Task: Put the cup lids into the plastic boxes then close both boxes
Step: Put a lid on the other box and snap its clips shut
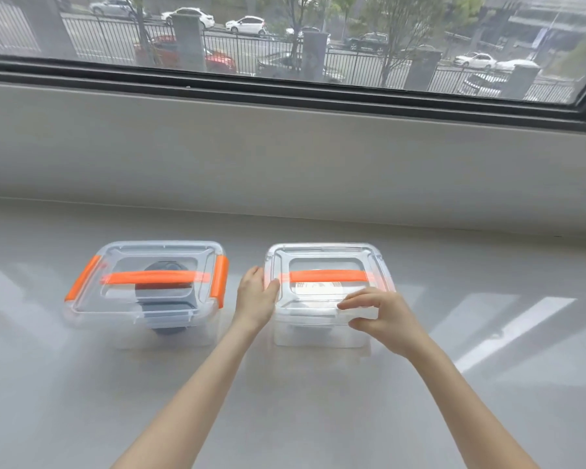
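Two lidded boxes sit mid-frame on the desk [318, 401]. The left box [142, 292] holds a dark lid [164, 299]; the right box [322, 292] a pale lid [315, 287]. My left grip [255, 296], spread, presses its left side; my right grip [383, 316], spread, rests on its cover.

left box [142, 319]: clear, orange handle and side clips
right box [322, 330]: clear, orange handle
lid in left box [168, 308]: dark grey
lid in right box [315, 292]: whitish, pale
counter [285, 401]: light grey, glossy
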Demonstrator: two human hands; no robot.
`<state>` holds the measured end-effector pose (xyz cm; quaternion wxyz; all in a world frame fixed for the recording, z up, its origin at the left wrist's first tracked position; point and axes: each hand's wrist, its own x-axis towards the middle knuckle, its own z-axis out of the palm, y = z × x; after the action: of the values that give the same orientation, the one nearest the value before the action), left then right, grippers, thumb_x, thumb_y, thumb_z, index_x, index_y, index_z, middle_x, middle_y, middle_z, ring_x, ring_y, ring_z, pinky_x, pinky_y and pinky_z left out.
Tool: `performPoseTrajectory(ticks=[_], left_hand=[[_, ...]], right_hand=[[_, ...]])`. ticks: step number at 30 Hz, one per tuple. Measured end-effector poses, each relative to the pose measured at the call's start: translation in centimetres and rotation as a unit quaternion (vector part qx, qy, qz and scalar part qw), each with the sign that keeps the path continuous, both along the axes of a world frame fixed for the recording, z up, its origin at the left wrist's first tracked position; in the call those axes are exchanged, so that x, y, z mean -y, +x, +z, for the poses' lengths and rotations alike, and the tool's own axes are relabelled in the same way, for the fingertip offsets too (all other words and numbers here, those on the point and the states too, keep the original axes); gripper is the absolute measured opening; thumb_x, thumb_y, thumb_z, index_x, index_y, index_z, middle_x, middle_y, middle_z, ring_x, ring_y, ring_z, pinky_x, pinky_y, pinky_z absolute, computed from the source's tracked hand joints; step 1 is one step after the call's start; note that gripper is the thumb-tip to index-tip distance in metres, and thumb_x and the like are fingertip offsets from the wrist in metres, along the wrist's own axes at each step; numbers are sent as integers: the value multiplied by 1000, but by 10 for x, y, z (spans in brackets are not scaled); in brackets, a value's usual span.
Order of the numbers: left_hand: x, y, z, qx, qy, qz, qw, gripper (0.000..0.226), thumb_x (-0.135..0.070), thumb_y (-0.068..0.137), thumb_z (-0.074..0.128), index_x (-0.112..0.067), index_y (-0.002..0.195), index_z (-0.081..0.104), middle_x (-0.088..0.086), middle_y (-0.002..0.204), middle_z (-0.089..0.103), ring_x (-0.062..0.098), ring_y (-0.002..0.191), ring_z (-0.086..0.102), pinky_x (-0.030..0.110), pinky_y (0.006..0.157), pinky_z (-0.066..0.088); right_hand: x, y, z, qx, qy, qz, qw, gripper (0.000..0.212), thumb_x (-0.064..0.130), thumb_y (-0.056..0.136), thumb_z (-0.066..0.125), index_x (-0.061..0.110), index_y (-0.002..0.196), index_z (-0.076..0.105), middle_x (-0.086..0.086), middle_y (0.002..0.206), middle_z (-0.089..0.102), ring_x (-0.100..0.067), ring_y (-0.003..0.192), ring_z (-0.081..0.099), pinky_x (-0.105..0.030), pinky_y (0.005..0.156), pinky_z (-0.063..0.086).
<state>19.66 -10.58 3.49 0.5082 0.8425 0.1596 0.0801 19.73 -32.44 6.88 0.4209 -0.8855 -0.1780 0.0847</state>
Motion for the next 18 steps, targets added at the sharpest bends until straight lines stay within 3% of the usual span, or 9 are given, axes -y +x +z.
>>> performPoseTrajectory(ticks=[5, 7, 9, 11, 12, 14, 15, 16, 18], left_hand=[[-2, 1, -6, -32, 9, 0, 999, 22, -17, 87, 47, 2, 78, 54, 16, 93, 54, 29, 95, 50, 25, 70, 27], [-1, -1, -3, -47, -8, 10, 999, 17, -21, 87, 50, -9, 77, 57, 17, 109, 56, 33, 114, 48, 30, 84, 33], [-1, -5, 0, -67, -52, 33, 996, 8, -26, 86, 53, -23, 93, 56, 16, 119, 52, 31, 124, 44, 31, 90, 32], [-1, -7, 1, -108, -114, 61, 986, 58, -32, 83, 57, -11, 134, 37, 12, 140, 42, 27, 132, 38, 30, 99, 31], [-3, -6, -2, -133, -162, 78, 975, 74, -35, 81, 61, -6, 140, 27, 11, 145, 38, 26, 133, 38, 32, 104, 31], [-5, -6, -6, -150, -252, 102, 951, 74, -39, 72, 68, -3, 130, 41, 12, 134, 51, 28, 122, 50, 36, 99, 40], [-6, -7, -6, -139, -266, 104, 948, 57, -38, 69, 70, -5, 113, 55, 11, 116, 63, 28, 109, 58, 35, 89, 46], [-5, -8, -5, -117, -249, 106, 956, 36, -35, 70, 71, -10, 94, 62, 7, 96, 67, 27, 96, 62, 32, 79, 47], [-5, -7, -4, -61, -161, 104, 980, 13, -27, 73, 70, -18, 76, 61, 2, 78, 65, 25, 84, 63, 31, 73, 46]], right_hand=[[3, 6, 1, -57, 13, 23, 998, 28, 1, 72, 67, 29, 75, 72, 9, 89, 70, 4, 78, 59, -3, 72, 42], [2, 8, 1, -44, 51, -27, 997, 27, 4, 76, 66, 31, 72, 70, 10, 85, 70, 1, 71, 60, -6, 69, 45], [4, 14, -4, 33, 49, -122, 991, 21, 7, 80, 64, 27, 84, 70, 10, 93, 68, -3, 86, 60, -19, 80, 46], [7, 24, -10, 68, -8, -203, 977, 29, 16, 83, 62, 13, 112, 62, -5, 118, 61, -21, 118, 50, -36, 100, 38], [10, 28, -13, 34, -24, -235, 971, 44, 21, 84, 61, 8, 125, 51, -10, 131, 53, -27, 127, 42, -40, 106, 33], [15, 32, -17, -83, 15, -296, 951, 63, 29, 85, 60, 5, 137, 33, -14, 144, 39, -30, 133, 35, -41, 108, 29], [16, 34, -20, -133, 61, -318, 937, 68, 30, 84, 61, 4, 139, 30, -15, 145, 38, -30, 132, 37, -39, 107, 31], [18, 36, -23, -165, 106, -334, 922, 71, 29, 83, 63, 2, 139, 29, -16, 144, 39, -30, 131, 39, -38, 105, 33], [19, 36, -25, -177, 147, -348, 909, 73, 29, 81, 67, -2, 137, 31, -17, 141, 43, -30, 128, 43, -35, 101, 35]])
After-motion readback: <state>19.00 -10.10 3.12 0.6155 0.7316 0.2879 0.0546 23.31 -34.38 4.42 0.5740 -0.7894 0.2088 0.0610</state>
